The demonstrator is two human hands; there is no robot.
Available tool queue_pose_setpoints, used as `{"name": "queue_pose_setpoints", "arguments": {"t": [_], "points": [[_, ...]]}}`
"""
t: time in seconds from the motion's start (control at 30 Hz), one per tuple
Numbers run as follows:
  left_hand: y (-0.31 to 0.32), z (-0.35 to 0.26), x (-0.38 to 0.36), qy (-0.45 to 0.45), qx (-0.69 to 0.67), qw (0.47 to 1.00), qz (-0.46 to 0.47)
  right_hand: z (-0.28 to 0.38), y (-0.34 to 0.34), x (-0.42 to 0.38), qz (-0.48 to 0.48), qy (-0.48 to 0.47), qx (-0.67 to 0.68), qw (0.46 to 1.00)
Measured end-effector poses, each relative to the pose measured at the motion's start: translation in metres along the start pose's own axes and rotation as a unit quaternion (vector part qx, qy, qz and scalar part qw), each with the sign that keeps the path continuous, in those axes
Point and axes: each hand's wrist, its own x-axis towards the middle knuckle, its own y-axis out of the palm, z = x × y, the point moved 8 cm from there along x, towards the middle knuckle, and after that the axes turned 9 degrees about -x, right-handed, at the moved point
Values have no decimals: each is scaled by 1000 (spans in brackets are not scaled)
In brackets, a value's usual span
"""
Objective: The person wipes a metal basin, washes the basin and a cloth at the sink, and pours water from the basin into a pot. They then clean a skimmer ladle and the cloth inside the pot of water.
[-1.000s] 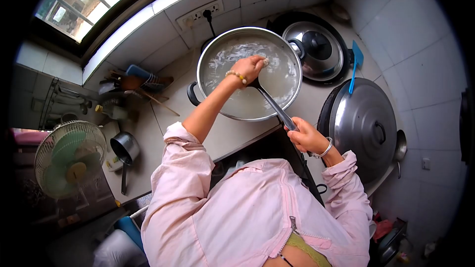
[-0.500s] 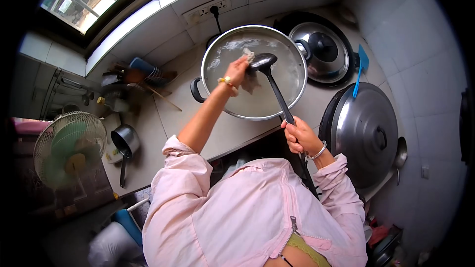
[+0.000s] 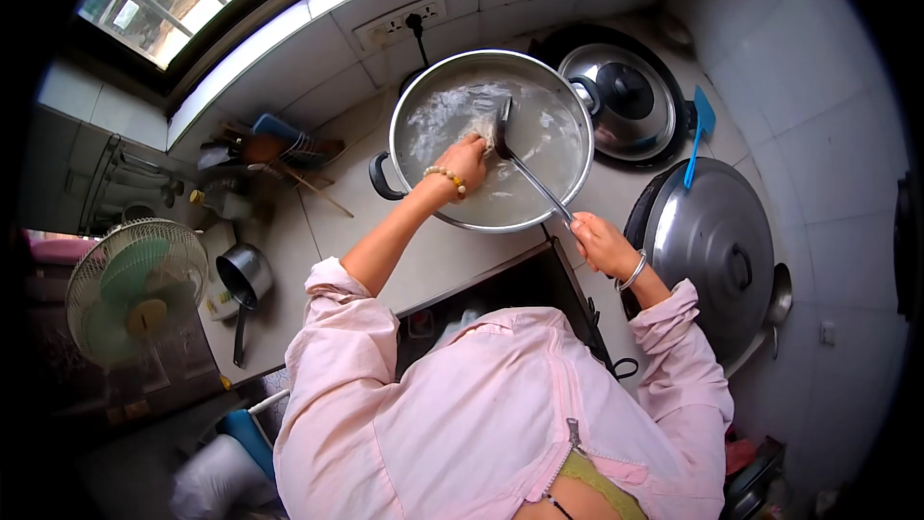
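Note:
A wide metal pot [image 3: 585, 169] with black side handles holds cloudy water. My left hand [image 3: 464, 162], reaching into the pot, has its fingers closed on a pale, crumpled wad [image 3: 484, 125]; its material cannot be made out. Right beside that wad is the bowl of a ladle [image 3: 503, 125], turned on its side over the water. My right hand [image 3: 604, 243] grips the ladle's long handle near its end, just outside the pot's right front rim.
Lids [image 3: 707, 250] and a blue spatula [image 3: 698, 135] lie right of the pot. A small dark saucepan [image 3: 243, 274] and a fan [image 3: 140, 294] stand at left. Utensils [image 3: 274, 149] sit by the wall, below a socket [image 3: 399, 21] with a plug in it.
My right hand has moved right and slightly down, and the ladle has turned from lying face-on to its side. My left hand has dropped lower into the pot with the wad.

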Motion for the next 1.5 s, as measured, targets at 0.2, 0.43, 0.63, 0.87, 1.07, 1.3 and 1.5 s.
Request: {"name": "queue_pose_setpoints", "arguments": {"t": [0.2,0.43,0.63,0.87,1.07,1.3,1.5], "points": [[9,14,-7,-99,136,978,123,6,-21,10,-29,-31,-173,984],[-20,42,15,-121,29,992,-27,-13,-19,20,120,76,91,986],[-40,44,12,-135,-40,989,-45,-20,-10,12,179,151,391,890],[-55,32,9,-104,-72,989,-74,-4,-4,16,130,105,356,919],[-54,24,6,-109,-192,971,-96,8,-5,5,70,34,313,947],[-33,-16,3,53,-359,923,-128,38,0,-9,91,21,456,885],[-16,-81,6,267,-248,925,-112,42,20,-13,149,47,604,781]]}}
